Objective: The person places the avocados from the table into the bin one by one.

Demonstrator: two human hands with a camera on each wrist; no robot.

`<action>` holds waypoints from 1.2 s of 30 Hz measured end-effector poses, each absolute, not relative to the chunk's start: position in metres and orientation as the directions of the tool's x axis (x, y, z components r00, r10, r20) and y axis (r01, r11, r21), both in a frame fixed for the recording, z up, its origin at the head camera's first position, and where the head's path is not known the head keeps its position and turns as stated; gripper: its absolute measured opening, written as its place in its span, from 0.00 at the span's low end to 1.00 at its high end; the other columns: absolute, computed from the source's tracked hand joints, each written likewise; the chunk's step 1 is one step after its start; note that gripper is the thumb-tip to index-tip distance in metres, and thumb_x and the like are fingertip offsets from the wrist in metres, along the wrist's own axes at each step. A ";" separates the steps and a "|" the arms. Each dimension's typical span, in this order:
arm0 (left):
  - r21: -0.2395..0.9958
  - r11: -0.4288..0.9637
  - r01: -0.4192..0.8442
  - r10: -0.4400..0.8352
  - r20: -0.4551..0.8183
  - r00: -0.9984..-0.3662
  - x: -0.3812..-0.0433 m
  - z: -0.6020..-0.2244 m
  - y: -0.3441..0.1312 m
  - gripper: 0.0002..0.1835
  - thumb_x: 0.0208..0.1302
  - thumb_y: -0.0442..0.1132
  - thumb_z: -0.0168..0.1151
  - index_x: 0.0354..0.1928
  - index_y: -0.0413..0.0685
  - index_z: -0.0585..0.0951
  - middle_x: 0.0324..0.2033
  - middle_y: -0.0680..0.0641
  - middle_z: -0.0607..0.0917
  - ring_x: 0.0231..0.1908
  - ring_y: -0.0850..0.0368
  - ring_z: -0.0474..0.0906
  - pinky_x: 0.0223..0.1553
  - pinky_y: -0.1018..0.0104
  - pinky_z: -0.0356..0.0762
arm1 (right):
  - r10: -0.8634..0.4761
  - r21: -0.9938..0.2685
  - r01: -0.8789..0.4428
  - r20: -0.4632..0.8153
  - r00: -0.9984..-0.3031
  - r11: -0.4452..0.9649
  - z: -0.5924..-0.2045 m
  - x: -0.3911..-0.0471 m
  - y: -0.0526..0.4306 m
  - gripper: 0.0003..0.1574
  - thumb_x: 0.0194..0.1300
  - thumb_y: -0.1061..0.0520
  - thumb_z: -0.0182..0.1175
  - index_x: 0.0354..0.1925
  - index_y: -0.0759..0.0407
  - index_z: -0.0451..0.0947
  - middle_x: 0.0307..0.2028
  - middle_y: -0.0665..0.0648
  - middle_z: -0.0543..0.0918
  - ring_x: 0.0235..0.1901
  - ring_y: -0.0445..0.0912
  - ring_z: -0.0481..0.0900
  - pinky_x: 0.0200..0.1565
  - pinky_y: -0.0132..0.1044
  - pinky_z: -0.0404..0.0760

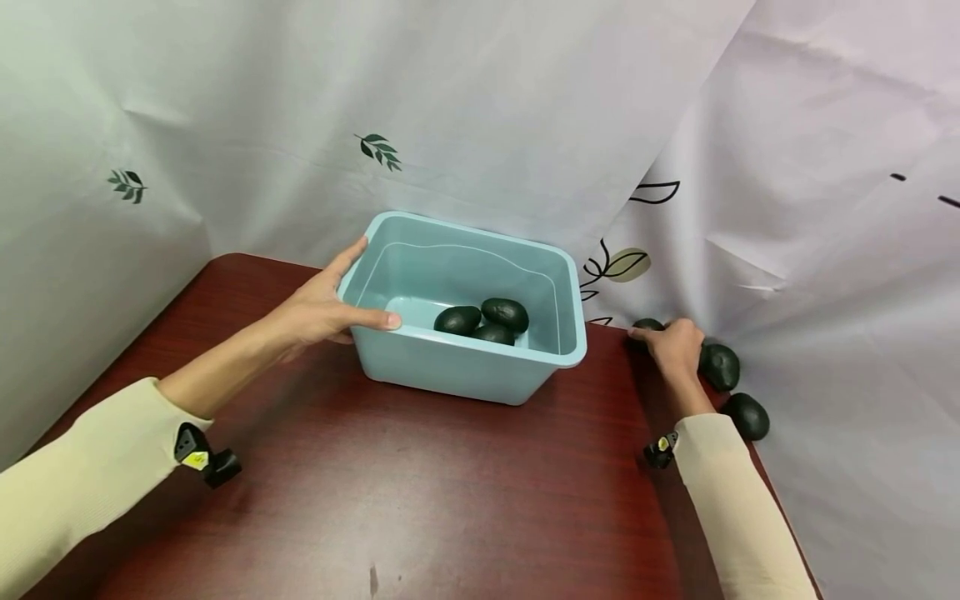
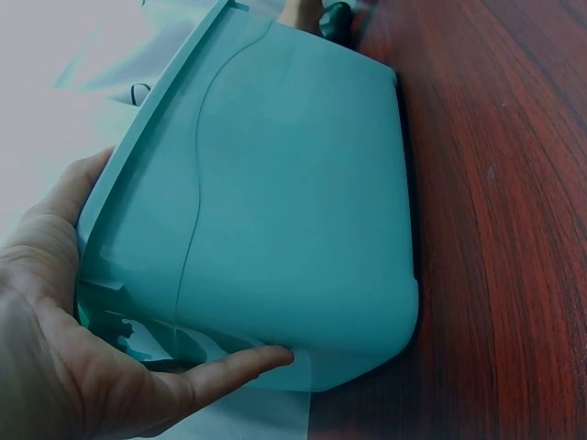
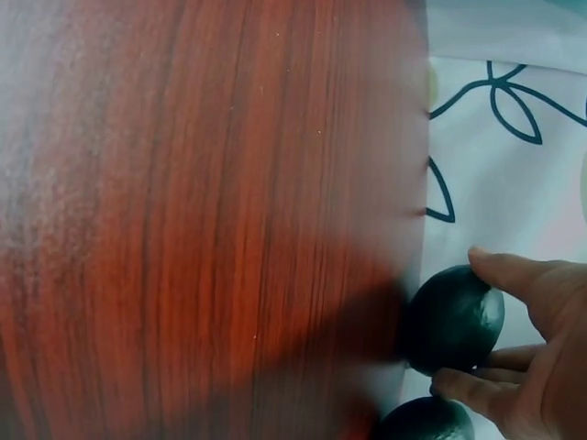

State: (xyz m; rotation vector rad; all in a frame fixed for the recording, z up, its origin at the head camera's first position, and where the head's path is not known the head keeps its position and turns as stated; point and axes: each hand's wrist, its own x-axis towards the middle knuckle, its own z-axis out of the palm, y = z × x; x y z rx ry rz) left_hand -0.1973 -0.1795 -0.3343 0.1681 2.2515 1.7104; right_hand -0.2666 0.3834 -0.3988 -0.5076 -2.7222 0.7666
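A light blue plastic bin (image 1: 450, 375) stands on the table, with three dark green avocados (image 1: 506, 314) together on its floor. My left hand (image 1: 318, 308) grips the bin's left end, thumb on the near rim; the left wrist view shows the fingers spread along the bin wall (image 2: 293, 202). Over at the table's right edge, my right hand (image 1: 675, 346) holds another avocado (image 3: 454, 321) between thumb and fingers. In the head view the hand partly covers that avocado (image 1: 647, 324).
Two more avocados, one beside the right hand (image 1: 720, 367) and one nearer by the sleeve (image 1: 745, 416), lie along the right edge of the reddish-brown wooden table (image 1: 450, 492). White leaf-printed sheeting (image 1: 480, 108) hangs behind the table and along its sides.
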 end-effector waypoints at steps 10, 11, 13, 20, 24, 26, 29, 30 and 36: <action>0.957 0.273 -0.099 0.277 -0.177 -0.944 -0.199 -0.336 -0.177 0.74 0.64 0.48 0.87 0.91 0.88 0.34 0.89 0.42 0.57 0.77 0.37 0.70 0.65 0.34 0.87 | 0.403 -0.576 0.249 0.156 -0.902 0.779 -0.402 -0.258 0.386 0.38 0.60 0.45 0.83 0.15 0.54 0.65 0.16 0.51 0.65 0.49 0.63 0.74 0.45 0.52 0.76; 0.957 0.274 -0.099 0.278 -0.177 -0.944 -0.199 -0.336 -0.178 0.75 0.64 0.49 0.87 0.90 0.88 0.34 0.89 0.42 0.57 0.77 0.37 0.70 0.65 0.34 0.87 | 0.401 -0.578 0.248 0.152 -0.903 0.777 -0.402 -0.257 0.386 0.36 0.61 0.45 0.83 0.17 0.57 0.69 0.17 0.56 0.70 0.52 0.65 0.76 0.46 0.53 0.78; 0.957 0.274 -0.100 0.279 -0.179 -0.944 -0.199 -0.336 -0.178 0.75 0.65 0.48 0.86 0.90 0.88 0.33 0.89 0.42 0.56 0.78 0.37 0.70 0.65 0.34 0.87 | 0.393 -0.585 0.245 0.140 -0.909 0.774 -0.401 -0.256 0.387 0.30 0.63 0.44 0.82 0.25 0.65 0.80 0.27 0.68 0.84 0.60 0.70 0.77 0.53 0.58 0.83; 0.955 0.277 -0.105 0.276 -0.183 -0.944 -0.197 -0.336 -0.178 0.75 0.64 0.48 0.86 0.90 0.89 0.33 0.89 0.42 0.56 0.78 0.38 0.70 0.66 0.35 0.87 | 0.375 -0.595 0.244 0.105 -0.921 0.766 -0.397 -0.252 0.390 0.44 0.66 0.41 0.79 0.66 0.72 0.86 0.69 0.76 0.84 0.77 0.75 0.67 0.77 0.64 0.75; 0.955 0.278 -0.104 0.273 -0.182 -0.944 -0.197 -0.336 -0.179 0.75 0.64 0.48 0.86 0.90 0.88 0.33 0.89 0.42 0.56 0.78 0.38 0.70 0.65 0.36 0.87 | 0.364 -0.603 0.237 0.095 -0.927 0.761 -0.393 -0.251 0.392 0.51 0.67 0.37 0.78 0.75 0.67 0.80 0.74 0.72 0.81 0.80 0.74 0.63 0.81 0.64 0.69; 0.955 0.279 -0.104 0.272 -0.182 -0.945 -0.198 -0.336 -0.179 0.75 0.64 0.48 0.86 0.90 0.88 0.33 0.89 0.42 0.56 0.78 0.38 0.69 0.65 0.36 0.87 | 0.353 -0.609 0.225 0.097 -0.930 0.760 -0.391 -0.251 0.392 0.52 0.67 0.36 0.78 0.77 0.64 0.80 0.75 0.71 0.81 0.81 0.74 0.62 0.82 0.65 0.67; 0.954 0.280 -0.104 0.271 -0.182 -0.945 -0.198 -0.335 -0.180 0.75 0.65 0.49 0.86 0.90 0.88 0.33 0.89 0.42 0.56 0.78 0.38 0.69 0.65 0.36 0.87 | 0.334 -0.620 0.189 0.126 -0.934 0.762 -0.389 -0.250 0.390 0.52 0.66 0.35 0.79 0.77 0.61 0.80 0.76 0.69 0.81 0.81 0.74 0.62 0.83 0.65 0.63; 0.954 0.281 -0.102 0.271 -0.181 -0.945 -0.198 -0.335 -0.180 0.75 0.65 0.49 0.86 0.90 0.88 0.33 0.89 0.42 0.56 0.78 0.38 0.69 0.65 0.36 0.87 | 0.329 -0.622 0.179 0.135 -0.935 0.762 -0.388 -0.250 0.390 0.52 0.66 0.35 0.80 0.77 0.61 0.81 0.76 0.68 0.81 0.81 0.74 0.62 0.84 0.65 0.63; 0.955 0.279 -0.097 0.277 -0.177 -0.944 -0.199 -0.335 -0.179 0.75 0.65 0.49 0.86 0.90 0.88 0.33 0.89 0.42 0.57 0.77 0.38 0.69 0.64 0.36 0.88 | 0.316 -0.646 0.145 0.157 -0.936 0.750 -0.386 -0.248 0.389 0.53 0.65 0.35 0.80 0.77 0.59 0.80 0.77 0.67 0.80 0.82 0.73 0.61 0.84 0.65 0.60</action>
